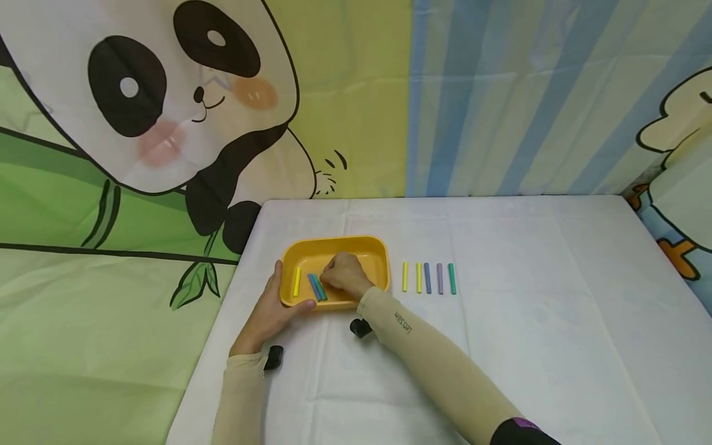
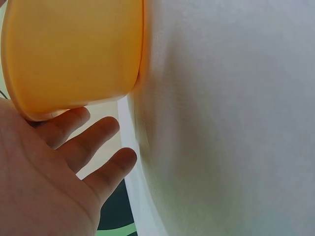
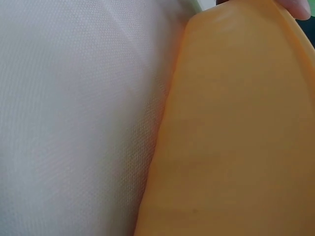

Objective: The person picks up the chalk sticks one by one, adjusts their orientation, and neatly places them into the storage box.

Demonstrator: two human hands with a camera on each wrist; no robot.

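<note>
In the head view a yellow plastic tray (image 1: 367,244) stands on the white-covered table. My left hand (image 1: 275,309) holds its near left corner, the thumb along the front rim and the fingers at the left side. The left wrist view shows those fingers (image 2: 93,152) spread by the tray's outer wall (image 2: 74,54). My right hand (image 1: 347,275) is inside the tray with its fingers bent down; whether they pinch anything is hidden. Just left of its fingertips lie a blue chalk-like stick (image 1: 314,287) and a green one (image 1: 320,288), side by side. A yellow stick (image 1: 297,282) lies farther left.
Right of the tray, several similar sticks lie in an upright row: two yellow (image 1: 405,276), one blue (image 1: 428,278), one purple (image 1: 440,278) and one green (image 1: 452,279). The white tablecloth (image 1: 528,321) reaches to a printed panda curtain (image 1: 250,167) behind and at the left.
</note>
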